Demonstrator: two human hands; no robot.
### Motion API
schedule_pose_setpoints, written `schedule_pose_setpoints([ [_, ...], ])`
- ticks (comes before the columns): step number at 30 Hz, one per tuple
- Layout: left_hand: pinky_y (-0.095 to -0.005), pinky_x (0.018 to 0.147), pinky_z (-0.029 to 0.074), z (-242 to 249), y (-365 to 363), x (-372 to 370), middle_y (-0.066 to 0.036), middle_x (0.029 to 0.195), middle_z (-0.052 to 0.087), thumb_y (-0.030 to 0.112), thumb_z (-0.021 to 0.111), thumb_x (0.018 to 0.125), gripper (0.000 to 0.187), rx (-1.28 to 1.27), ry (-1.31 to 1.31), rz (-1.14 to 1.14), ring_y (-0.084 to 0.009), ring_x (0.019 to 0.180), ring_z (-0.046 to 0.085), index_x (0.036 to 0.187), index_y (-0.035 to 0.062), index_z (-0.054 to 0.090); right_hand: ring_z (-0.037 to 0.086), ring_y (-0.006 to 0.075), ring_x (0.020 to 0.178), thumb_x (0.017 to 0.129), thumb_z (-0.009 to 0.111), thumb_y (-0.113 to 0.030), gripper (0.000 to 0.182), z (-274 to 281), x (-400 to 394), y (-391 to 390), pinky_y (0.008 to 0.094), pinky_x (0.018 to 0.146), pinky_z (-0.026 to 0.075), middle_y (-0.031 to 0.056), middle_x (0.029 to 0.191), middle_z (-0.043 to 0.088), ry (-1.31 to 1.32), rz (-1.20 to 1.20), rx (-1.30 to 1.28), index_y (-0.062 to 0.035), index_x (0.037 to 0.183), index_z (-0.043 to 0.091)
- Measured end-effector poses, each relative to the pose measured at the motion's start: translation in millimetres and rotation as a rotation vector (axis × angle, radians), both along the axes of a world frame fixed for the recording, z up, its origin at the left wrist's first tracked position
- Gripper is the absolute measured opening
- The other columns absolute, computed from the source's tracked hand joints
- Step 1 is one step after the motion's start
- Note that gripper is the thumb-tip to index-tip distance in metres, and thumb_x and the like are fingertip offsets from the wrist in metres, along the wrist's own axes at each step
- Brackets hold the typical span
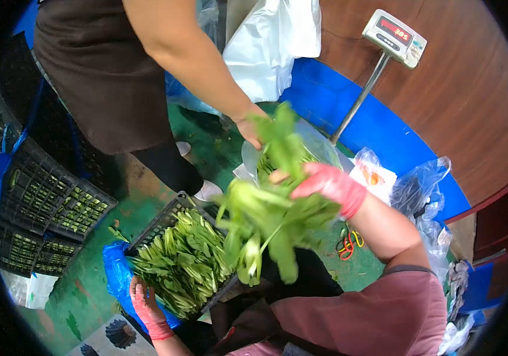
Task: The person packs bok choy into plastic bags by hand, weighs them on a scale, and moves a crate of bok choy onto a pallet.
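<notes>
Scale display (393, 28) reads 385; right hand (331, 185) grips greens (268, 216).

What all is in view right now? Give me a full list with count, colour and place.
leafy greens bunch: one, green, held up in the right hand, centre
clear bag: one, transparent, behind the bunch, held by the co-worker's hand
crate of greens: one, black, full of green leaves, on the floor, lower centre
blue liner: one, blue, under the crate's left edge
empty crates: a stack, black, left
scale: one, grey with red digits, on a pole, upper right
rubber bands: a few, red and yellow, on the floor
co-worker's hand: one, bare, at the bag's rim
left hand: pink glove, at the crate's near corner
right hand: pink glove, gripping the bunch
</notes>
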State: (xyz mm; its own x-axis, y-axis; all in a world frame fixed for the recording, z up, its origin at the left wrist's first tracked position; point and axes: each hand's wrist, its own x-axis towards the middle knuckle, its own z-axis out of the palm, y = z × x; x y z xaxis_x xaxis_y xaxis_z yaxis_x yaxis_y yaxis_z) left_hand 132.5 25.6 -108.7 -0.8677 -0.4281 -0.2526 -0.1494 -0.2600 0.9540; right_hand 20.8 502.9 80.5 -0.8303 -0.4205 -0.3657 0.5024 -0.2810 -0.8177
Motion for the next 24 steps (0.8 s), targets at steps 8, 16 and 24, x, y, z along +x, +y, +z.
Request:
schedule_pose_setpoints([
  [8,-0.0359,0.100,0.033,-11,16,-8,-0.006,0.134,0.047,0.029,0.052,0.093,0.045,-0.088,-0.039,-0.015,-0.0180,0.122,0.044,0.132,0.0075,0.044,0.064,0.0258,0.093,0.074,0.056,0.002,0.036,-84,-58,113,0.0354,0.084,0.049,0.0112,0.104,0.066,0.943,-0.256,1.247,-0.0043,0.109,0.060],
  [16,-0.0313,0.104,0.032,-28,35,-10,-0.012,0.134,0.047,0.006,0.050,0.093,0.044,-0.392,0.007,-0.052,-0.0199,0.121,0.045,0.135,-0.0010,0.040,0.066,0.0335,0.082,0.090,0.043,-0.017,0.023,-226,-151,113,0.0452,0.068,0.054,0.0150,0.092,0.065,0.525,-0.044,2.083,-0.0041,0.094,0.061],
  [24,-0.0305,0.100,0.036,-51,32,-22,-0.011,0.134,0.046,0.004,0.050,0.091,0.044,-0.395,0.039,-0.040,-0.0194,0.117,0.046,0.134,-0.0024,0.039,0.062,0.0345,0.101,0.083,0.053,-0.016,0.034,-264,-183,153,0.0430,0.084,0.051,0.0200,0.114,0.060,0.561,-0.195,2.069,-0.0050,0.115,0.058],
])
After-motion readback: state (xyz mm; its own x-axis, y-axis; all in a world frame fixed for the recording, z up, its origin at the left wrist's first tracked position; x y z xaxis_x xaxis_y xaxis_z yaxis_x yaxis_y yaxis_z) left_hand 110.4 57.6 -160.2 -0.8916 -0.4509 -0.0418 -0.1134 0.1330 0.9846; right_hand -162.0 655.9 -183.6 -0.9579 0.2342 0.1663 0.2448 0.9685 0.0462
